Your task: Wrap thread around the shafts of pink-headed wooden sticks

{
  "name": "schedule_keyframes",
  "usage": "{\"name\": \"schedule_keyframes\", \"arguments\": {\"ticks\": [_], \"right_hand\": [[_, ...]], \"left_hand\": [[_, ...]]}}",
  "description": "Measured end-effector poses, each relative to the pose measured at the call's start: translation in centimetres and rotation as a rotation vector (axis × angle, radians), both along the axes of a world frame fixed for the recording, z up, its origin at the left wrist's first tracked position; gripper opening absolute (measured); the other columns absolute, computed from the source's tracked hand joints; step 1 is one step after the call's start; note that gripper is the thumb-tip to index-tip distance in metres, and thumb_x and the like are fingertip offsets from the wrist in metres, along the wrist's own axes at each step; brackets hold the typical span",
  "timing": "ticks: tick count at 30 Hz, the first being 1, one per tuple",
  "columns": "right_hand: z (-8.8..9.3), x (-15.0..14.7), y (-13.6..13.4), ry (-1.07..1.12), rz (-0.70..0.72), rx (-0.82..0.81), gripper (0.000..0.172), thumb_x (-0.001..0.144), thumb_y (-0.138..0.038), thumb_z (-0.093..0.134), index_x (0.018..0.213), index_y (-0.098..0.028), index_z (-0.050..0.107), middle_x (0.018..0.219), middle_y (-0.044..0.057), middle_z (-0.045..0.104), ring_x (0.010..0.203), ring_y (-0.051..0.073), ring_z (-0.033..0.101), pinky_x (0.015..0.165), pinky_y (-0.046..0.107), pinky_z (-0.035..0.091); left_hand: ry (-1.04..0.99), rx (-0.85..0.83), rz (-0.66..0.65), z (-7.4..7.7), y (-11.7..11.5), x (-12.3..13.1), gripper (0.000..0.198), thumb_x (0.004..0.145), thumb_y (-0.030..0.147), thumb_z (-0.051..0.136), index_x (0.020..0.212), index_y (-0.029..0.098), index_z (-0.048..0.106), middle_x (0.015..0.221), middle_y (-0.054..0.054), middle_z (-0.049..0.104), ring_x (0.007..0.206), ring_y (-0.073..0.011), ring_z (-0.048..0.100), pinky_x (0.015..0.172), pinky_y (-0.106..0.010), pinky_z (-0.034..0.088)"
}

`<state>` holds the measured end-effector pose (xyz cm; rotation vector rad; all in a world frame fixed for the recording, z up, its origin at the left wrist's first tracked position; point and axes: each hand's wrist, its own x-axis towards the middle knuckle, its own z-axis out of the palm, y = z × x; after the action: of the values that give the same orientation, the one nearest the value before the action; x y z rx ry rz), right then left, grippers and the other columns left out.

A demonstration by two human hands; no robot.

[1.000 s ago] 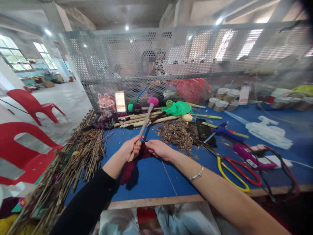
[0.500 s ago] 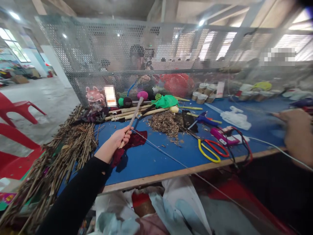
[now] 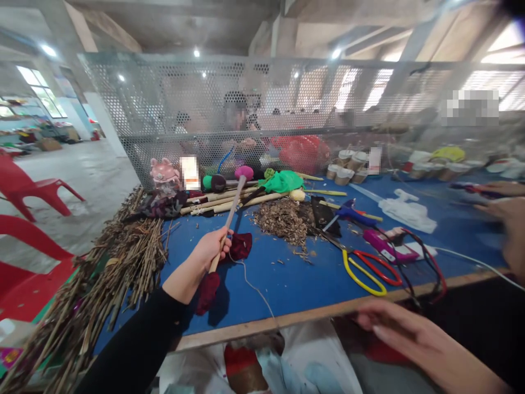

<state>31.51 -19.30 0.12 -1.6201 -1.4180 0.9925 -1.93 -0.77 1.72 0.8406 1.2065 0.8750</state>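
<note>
My left hand is closed round a thin wooden stick that tilts up and away, with a pink ball on its far end. A dark red cloth hangs about the stick by my fist and drapes below it. A pale thread runs slack from my fist across the blue table to its front edge. My right hand is low at the right, in front of the table edge, fingers pointing left and smeared by motion. I cannot see whether it holds anything.
Yellow-and-red scissors, a purple glue gun, a blue glue gun and a shavings pile lie right of the stick. Dry twigs cover the left side. Another person's blurred hand is at the right edge. A mesh screen backs the table.
My right hand let go near the stick, pulled the thread far out to the right, and has come back low at the table's front. The thread, taut before, now lies slack.
</note>
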Motion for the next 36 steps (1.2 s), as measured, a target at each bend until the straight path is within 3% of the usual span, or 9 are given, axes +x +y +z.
{"name": "schedule_keyframes", "arguments": {"ticks": [3,5,10,13,19,21,24,28,36], "right_hand": [[2.5,-7.3,7.8,0.326,0.250,0.014,0.041,0.070,-0.031,0.062,0.108,-0.022,0.050,0.103,0.012,0.059,0.096,0.023,0.056,0.084,0.040,0.044],[3.1,-12.9,13.1,0.466,0.271,0.059,0.049,0.063,-0.020,0.064,0.108,-0.021,0.044,0.103,0.009,0.058,0.097,0.019,0.055,0.084,0.035,0.043],[1.2,-21.9,21.0,0.735,0.445,-0.242,0.047,0.051,-0.009,0.050,0.096,-0.019,0.040,0.065,-0.002,0.057,0.048,0.013,0.055,0.047,0.025,0.042],[0.0,-22.5,21.7,0.733,0.517,-0.320,0.049,0.047,-0.008,0.045,0.095,-0.020,0.038,0.051,-0.007,0.052,0.036,0.011,0.047,0.037,0.020,0.033],[0.3,-20.5,21.1,0.561,0.267,-0.394,0.034,0.055,-0.011,0.049,0.087,-0.019,0.044,0.044,-0.009,0.045,0.029,0.003,0.026,0.030,0.015,0.008],[0.3,-20.2,20.9,0.590,0.316,-0.381,0.017,0.063,-0.021,0.055,0.076,-0.018,0.045,0.043,-0.010,0.039,0.030,0.002,0.021,0.030,0.015,0.007],[-0.2,-20.1,21.0,0.670,0.479,-0.406,0.027,0.070,-0.040,0.058,0.066,-0.017,0.045,0.040,-0.011,0.030,0.031,0.001,0.014,0.029,0.015,0.006],[-0.9,-20.1,21.5,0.804,0.607,-0.467,0.029,0.067,-0.039,0.065,0.074,-0.016,0.048,0.043,-0.011,0.034,0.032,0.001,0.012,0.031,0.015,0.003],[-1.1,-19.4,21.2,0.752,0.515,-0.386,0.032,0.063,-0.039,0.067,0.071,-0.016,0.047,0.038,-0.013,0.027,0.031,0.001,0.012,0.031,0.015,0.006]], "left_hand": [[0.041,0.059,-0.009,-0.7,0.0,0.3,0.025,0.082,0.037,0.044,0.085,0.014,0.055,0.047,0.004,0.048,0.032,-0.0042,0.038,0.030,-0.013,0.027],[0.037,0.072,-0.012,-1.2,0.2,0.2,0.027,0.082,0.038,0.045,0.085,0.014,0.056,0.045,0.005,0.048,0.030,-0.0042,0.036,0.030,-0.014,0.026],[0.140,0.157,-0.031,-1.9,0.5,-0.1,0.039,0.081,0.045,0.041,0.060,0.015,0.052,0.038,0.004,0.044,0.026,-0.0051,0.034,0.029,-0.017,0.025],[0.208,0.213,-0.036,-1.7,0.3,-0.1,0.039,0.080,0.045,0.040,0.057,0.015,0.052,0.036,0.004,0.045,0.025,-0.0057,0.034,0.029,-0.018,0.025],[0.191,0.254,0.002,-1.9,0.3,0.1,0.037,0.080,0.049,0.041,0.069,0.015,0.053,0.040,0.004,0.049,0.025,-0.0060,0.036,0.028,-0.017,0.023],[0.116,0.236,0.027,-2.2,0.4,0.2,0.042,0.081,0.053,0.036,0.072,0.016,0.052,0.039,0.004,0.048,0.025,-0.0064,0.035,0.028,-0.017,0.024],[-0.017,0.132,0.054,-2.2,0.3,0.6,0.047,0.081,0.056,0.033,0.066,0.015,0.051,0.035,0.005,0.042,0.024,-0.0051,0.031,0.029,-0.017,0.023],[-0.233,-0.042,0.091,-1.2,-0.2,1.2,0.043,0.083,0.051,0.034,0.064,0.014,0.047,0.042,0.005,0.042,0.026,-0.0011,0.024,0.029,-0.014,0.018],[0.062,0.105,-0.071,-0.5,-2.7,0.9,0.039,0.062,0.049,0.065,0.074,0.015,0.050,0.056,0.003,0.054,0.035,-0.0043,0.043,0.032,-0.015,0.027]]}}
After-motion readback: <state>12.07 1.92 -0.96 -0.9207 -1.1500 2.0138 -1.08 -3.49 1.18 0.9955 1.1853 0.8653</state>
